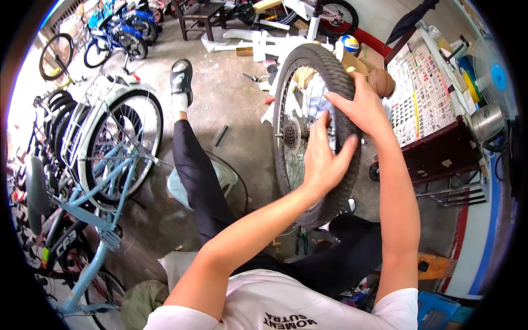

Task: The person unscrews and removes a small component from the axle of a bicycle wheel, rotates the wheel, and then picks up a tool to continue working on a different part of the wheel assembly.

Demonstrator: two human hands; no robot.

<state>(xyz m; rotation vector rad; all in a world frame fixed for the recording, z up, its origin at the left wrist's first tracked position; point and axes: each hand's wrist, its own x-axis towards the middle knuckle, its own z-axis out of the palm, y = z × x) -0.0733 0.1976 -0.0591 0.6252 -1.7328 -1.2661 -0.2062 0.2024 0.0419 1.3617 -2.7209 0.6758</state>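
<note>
A bicycle wheel (284, 165) with a thick knobby black tyre stands upright before me, between my legs. A cassette of sprockets (291, 135) sits at its hub on the left side. My right hand (364, 107) grips the tyre at its upper right, thumb over the sidewall and fingers around the tread. Lower down, my left hand (324, 162) is on the near part of the tyre. Its long fingers reach up across the rim side, and its thumb lies toward the tread. The fingertips' exact contact is partly hidden.
A light blue bicycle (104, 170) stands at the left among other bikes. A white bucket (214, 184) is behind my left leg. Pliers (301, 242) lie on the floor below the wheel. At the right stand a cabinet (434, 159) and a steel pot (488, 122).
</note>
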